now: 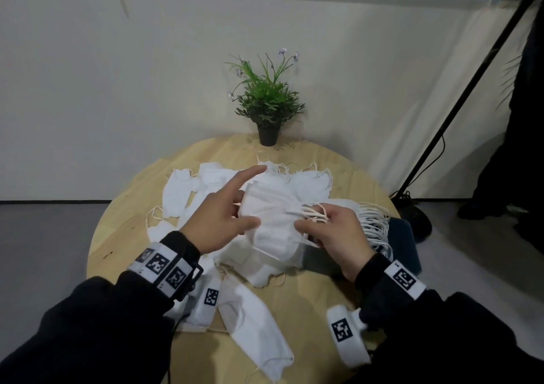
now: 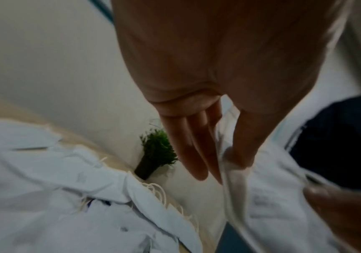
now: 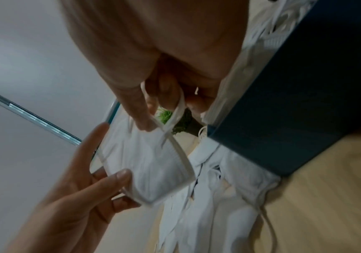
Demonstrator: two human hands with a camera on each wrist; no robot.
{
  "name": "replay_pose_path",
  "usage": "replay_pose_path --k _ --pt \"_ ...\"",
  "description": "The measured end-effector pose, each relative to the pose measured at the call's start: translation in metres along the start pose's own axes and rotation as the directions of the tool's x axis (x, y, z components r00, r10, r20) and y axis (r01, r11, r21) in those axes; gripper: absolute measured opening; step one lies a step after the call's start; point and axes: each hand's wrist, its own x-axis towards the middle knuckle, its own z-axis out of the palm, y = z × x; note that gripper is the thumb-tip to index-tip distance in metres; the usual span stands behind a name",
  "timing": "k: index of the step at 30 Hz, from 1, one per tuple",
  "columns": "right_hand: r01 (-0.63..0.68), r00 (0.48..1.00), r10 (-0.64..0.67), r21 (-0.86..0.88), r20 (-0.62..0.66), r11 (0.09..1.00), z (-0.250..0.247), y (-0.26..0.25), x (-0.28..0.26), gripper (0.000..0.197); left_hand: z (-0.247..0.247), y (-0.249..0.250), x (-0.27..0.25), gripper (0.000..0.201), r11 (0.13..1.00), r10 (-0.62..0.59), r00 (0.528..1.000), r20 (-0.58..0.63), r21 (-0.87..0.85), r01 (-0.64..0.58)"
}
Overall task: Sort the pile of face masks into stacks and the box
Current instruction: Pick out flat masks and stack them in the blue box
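Your two hands meet at the centre of the head view over the round wooden table (image 1: 123, 230), sharing one bundle of masks (image 1: 273, 210). Your left hand (image 1: 223, 215) has its grip on the bundle's left edge, thumb on top and index finger stretched out straight. Your right hand (image 1: 335, 230) pinches the ear loops (image 1: 312, 211) at the bundle's right end. Loose masks (image 1: 179, 195) lie scattered beneath and to the left. The dark blue box (image 1: 406, 245) sits at centre right, filled with masks. A potted plant (image 1: 268, 101) stands at the table's far edge.
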Motion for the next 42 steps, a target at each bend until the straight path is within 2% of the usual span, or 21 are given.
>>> replay_pose_path --k 2,4,6,8,11,14,18,20,24,26,28,30,32,35,37,40,42 --pt "0.067 0.997 -0.068 -0.035 -0.036 0.997 -0.018 0.0 -0.003 0.018 0.017 0.006 0.009 0.083 0.985 0.106 0.994 0.001 0.135 -0.105" --pt "0.115 0.99 -0.118 -0.042 -0.08 0.992 -0.036 0.001 -0.009 0.007 0.034 0.012 0.02 0.06 0.955 0.215 0.975 -0.049 0.219 -0.2" --pt "0.136 0.973 -0.142 -0.044 -0.181 0.99 -0.056 0.002 -0.015 0.012 0.053 0.015 0.032 0.036 0.92 0.317 0.942 -0.11 0.275 -0.278" --pt "0.163 0.951 -0.182 -0.095 -0.25 0.982 -0.077 0.006 -0.019 0.015 0.075 0.018 0.043 0.026 0.889 0.38 0.918 -0.112 0.319 -0.329" --pt "0.145 0.939 -0.191 -0.174 -0.287 0.974 -0.105 0.016 -0.024 0.014 0.108 0.018 0.052 0.024 0.873 0.393 0.917 -0.073 0.341 -0.347" --pt "0.077 0.932 -0.123 -0.145 -0.341 0.986 -0.126 0.025 -0.025 0.013 0.13 0.01 0.056 0.023 0.882 0.364 0.93 -0.039 0.333 -0.332" --pt "-0.018 0.965 -0.042 -0.222 -0.259 0.975 -0.137 0.036 -0.023 0.01 0.13 -0.012 0.055 0.024 0.868 0.298 0.954 0.041 0.403 -0.289" --pt "-0.04 0.964 -0.043 -0.304 -0.261 0.952 -0.139 0.039 -0.022 0.011 0.125 -0.02 0.053 0.024 0.832 0.299 0.951 0.078 0.467 -0.3" --pt "-0.043 0.953 -0.107 -0.478 -0.282 0.877 -0.137 0.043 -0.017 0.018 0.128 -0.027 0.049 0.025 0.664 0.414 0.904 0.111 0.643 -0.383" --pt "-0.029 0.952 -0.123 -0.482 -0.28 0.876 -0.134 0.044 -0.015 0.023 0.132 -0.026 0.046 0.026 0.651 0.444 0.893 0.069 0.66 -0.375" --pt "0.009 0.942 -0.183 -0.521 -0.283 0.853 -0.13 0.044 -0.014 0.025 0.133 -0.026 0.044 0.018 0.646 0.46 0.887 0.03 0.674 -0.358" --pt "0.061 0.926 -0.263 -0.582 -0.269 0.811 -0.124 0.039 -0.016 0.023 0.131 -0.025 0.044 0.011 0.644 0.433 0.901 -0.013 0.704 -0.3" --pt "0.116 0.94 -0.27 -0.546 -0.21 0.83 -0.113 0.035 -0.018 0.018 0.125 -0.023 0.044 0.014 0.67 0.37 0.927 -0.053 0.707 -0.227" --pt "0.119 0.968 -0.229 -0.621 -0.1 0.774 -0.09 0.039 -0.018 0.01 0.109 -0.02 0.044 0.029 0.822 0.22 0.974 -0.054 0.548 -0.155" --pt "0.079 0.97 -0.217 -0.696 -0.112 0.713 -0.082 0.044 -0.015 0.004 0.092 -0.016 0.047 0.025 0.901 0.116 0.991 -0.071 0.427 -0.075" --pt "0.031 0.969 -0.203 -0.755 -0.137 0.655 -0.075 0.04 -0.006 0.005 0.056 -0.024 0.055 0.011 0.921 0.003 0.988 -0.155 0.386 0.057" --pt "0.057 0.961 -0.234 -0.717 -0.15 0.695 -0.067 0.034 -0.002 0.009 0.028 -0.042 0.062 0.01 0.897 -0.094 0.979 -0.179 0.412 0.161"
